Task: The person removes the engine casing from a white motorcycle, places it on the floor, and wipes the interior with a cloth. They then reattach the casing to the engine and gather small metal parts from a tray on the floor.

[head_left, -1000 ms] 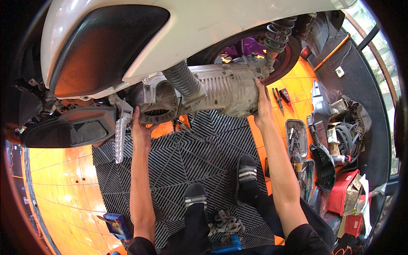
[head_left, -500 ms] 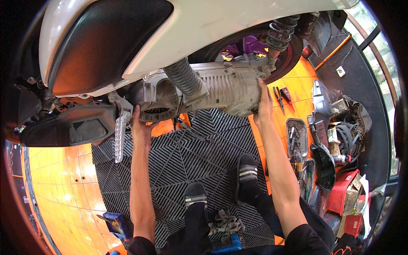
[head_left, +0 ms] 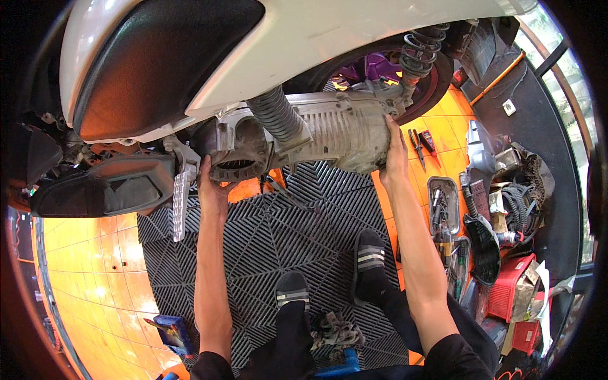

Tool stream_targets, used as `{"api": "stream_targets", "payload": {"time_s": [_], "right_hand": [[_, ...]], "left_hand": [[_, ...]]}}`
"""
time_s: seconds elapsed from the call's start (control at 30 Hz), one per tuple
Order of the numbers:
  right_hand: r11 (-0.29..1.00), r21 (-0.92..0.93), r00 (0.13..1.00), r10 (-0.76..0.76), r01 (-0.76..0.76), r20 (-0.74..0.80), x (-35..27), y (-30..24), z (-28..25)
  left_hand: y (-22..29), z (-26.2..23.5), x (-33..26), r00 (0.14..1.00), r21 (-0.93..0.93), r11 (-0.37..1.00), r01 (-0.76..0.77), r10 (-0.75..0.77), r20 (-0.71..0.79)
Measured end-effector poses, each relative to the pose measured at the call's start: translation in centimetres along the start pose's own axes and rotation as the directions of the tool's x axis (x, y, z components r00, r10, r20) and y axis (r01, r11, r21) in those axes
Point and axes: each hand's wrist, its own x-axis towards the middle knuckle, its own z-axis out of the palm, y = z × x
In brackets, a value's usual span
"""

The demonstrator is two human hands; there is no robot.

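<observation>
Scooter engine casing [head_left: 316, 136], grey ribbed metal, mounted under the white scooter body [head_left: 354, 38] above a black grid floor mat [head_left: 272, 234]; a corrugated black hose [head_left: 273, 114] runs down onto its top. Left hand [head_left: 212, 187] cupped against the casing's round front opening, fingers curled on the rim; right hand [head_left: 396, 152] laid flat, fingers together, on the casing's rear end beside the rear wheel [head_left: 437, 82]. Metal tool tray [head_left: 442, 197] on orange tiles, right of the casing.

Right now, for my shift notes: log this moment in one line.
left hand: on engine case front | right hand: on its rear | scooter above | tool tray right
</observation>
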Motion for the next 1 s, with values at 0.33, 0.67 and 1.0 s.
{"api": "stream_targets", "payload": {"time_s": [0.33, 0.67, 1.0], "right_hand": [[0.997, -0.071, 0.999, -0.005, 0.008, 0.035, 0.6, 0.7, -0.7], [0.993, 0.118, 1.0, -0.003, 0.003, 0.003, -4.5, 3.8, -6.1], [0.984, 0.179, 0.991, 0.003, 0.021, -0.132, -12.3, 9.7, -14.4]], "left_hand": [[-0.4, -0.8, 0.2, 1.0, -0.015, 1.0, 0.005, -0.005, -0.011], [-2.1, -2.3, -4.8, 0.996, -0.034, 0.998, -0.059, 0.061, 0.062], [-8.2, -4.8, -13.6, 0.99, -0.507, 0.862, 0.005, -0.077, -0.121]]}}
